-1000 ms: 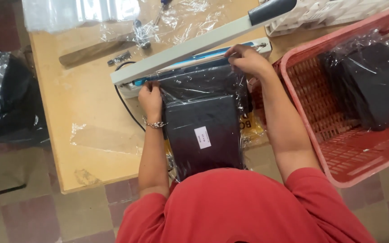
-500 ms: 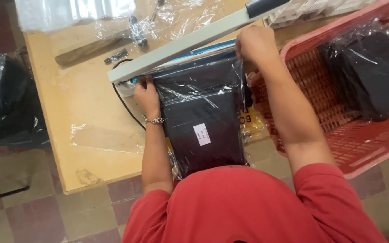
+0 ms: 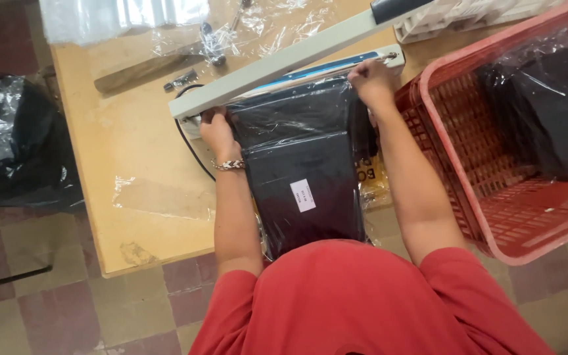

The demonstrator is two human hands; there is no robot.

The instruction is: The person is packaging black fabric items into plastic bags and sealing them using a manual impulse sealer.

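A black folded garment in a clear plastic bag (image 3: 304,177) lies on the wooden table (image 3: 126,164), a small white label on its front. The bag's open end rests on the base of a long heat sealer (image 3: 284,62), whose cream arm is raised at a slant. My left hand (image 3: 217,130), with a bracelet on the wrist, pinches the bag's left top corner at the sealer. My right hand (image 3: 371,79) grips the right top corner against the sealer's bar.
A red plastic basket (image 3: 468,151) at the right holds more bagged black garments (image 3: 547,112). Loose clear bags (image 3: 159,197) and a wooden stick (image 3: 146,71) lie on the table. A black pile in plastic (image 3: 8,144) sits at the left over the tiled floor.
The sealer arm has lifted off the bag's end and stands raised again. Both hands remain at the bag's top corners, and my right hand has shifted slightly along the bar.
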